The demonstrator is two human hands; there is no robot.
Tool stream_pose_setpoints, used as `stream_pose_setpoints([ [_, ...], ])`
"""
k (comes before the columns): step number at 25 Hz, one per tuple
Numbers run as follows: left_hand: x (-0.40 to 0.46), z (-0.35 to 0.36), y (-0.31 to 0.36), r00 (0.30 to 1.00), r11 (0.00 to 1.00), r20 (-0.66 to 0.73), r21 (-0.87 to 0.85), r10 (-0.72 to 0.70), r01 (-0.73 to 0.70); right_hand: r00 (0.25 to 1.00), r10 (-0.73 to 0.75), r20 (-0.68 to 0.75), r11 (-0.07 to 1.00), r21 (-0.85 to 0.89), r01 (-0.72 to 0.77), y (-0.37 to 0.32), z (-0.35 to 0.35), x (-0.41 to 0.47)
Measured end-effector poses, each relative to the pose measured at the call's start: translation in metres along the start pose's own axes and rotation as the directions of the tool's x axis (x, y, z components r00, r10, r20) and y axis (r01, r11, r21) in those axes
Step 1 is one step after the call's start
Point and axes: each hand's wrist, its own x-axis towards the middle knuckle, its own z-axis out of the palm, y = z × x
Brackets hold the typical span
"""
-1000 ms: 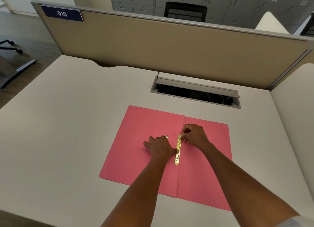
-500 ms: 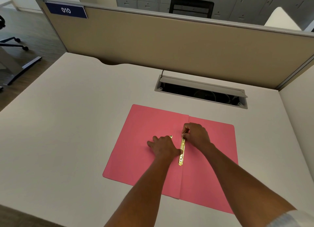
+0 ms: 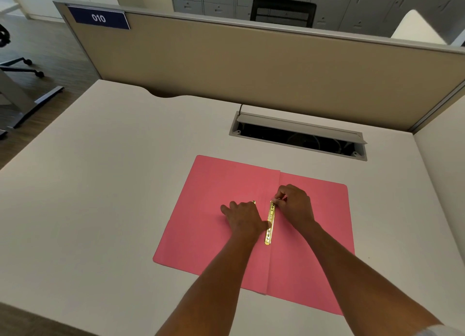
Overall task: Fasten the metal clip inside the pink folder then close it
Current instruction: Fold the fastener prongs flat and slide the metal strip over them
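Note:
The pink folder (image 3: 216, 225) lies open and flat on the white desk. Along its centre fold runs the gold metal clip (image 3: 269, 225), a narrow bar pointing away from me. My right hand (image 3: 293, 204) has its fingertips pinched at the far end of the clip. My left hand (image 3: 242, 216) rests palm down on the left page, its thumb against the middle of the bar. A small gold piece shows just beyond the left hand's fingers.
The white desk (image 3: 113, 184) surrounds the folder. An open cable hatch (image 3: 299, 136) sits behind it, with a tan divider panel (image 3: 251, 66) along the back. The desk's left edge drops to the floor, and a side panel rises at the right.
Both hands stay on the clip in nearly the same pose. The camera view has drifted slightly, so the folder appears a little further right.

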Motion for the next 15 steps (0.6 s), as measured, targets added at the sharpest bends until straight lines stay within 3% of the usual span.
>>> stream_pose_setpoints([
  [10, -0.0009, 0.0047, 0.0002, 0.981, 0.985, -0.094, -0.01, 0.169, -0.171, 0.998, 0.062, -0.02, 0.993, 0.105, -0.06, 0.0041, 0.0031, -0.0008],
  [15, 0.0013, 0.0048, 0.0016, 0.969, 0.974, -0.097, 0.007, 0.227, -0.227, 0.989, 0.133, 0.061, 0.975, 0.172, -0.141, 0.0006, -0.0047, 0.0084],
])
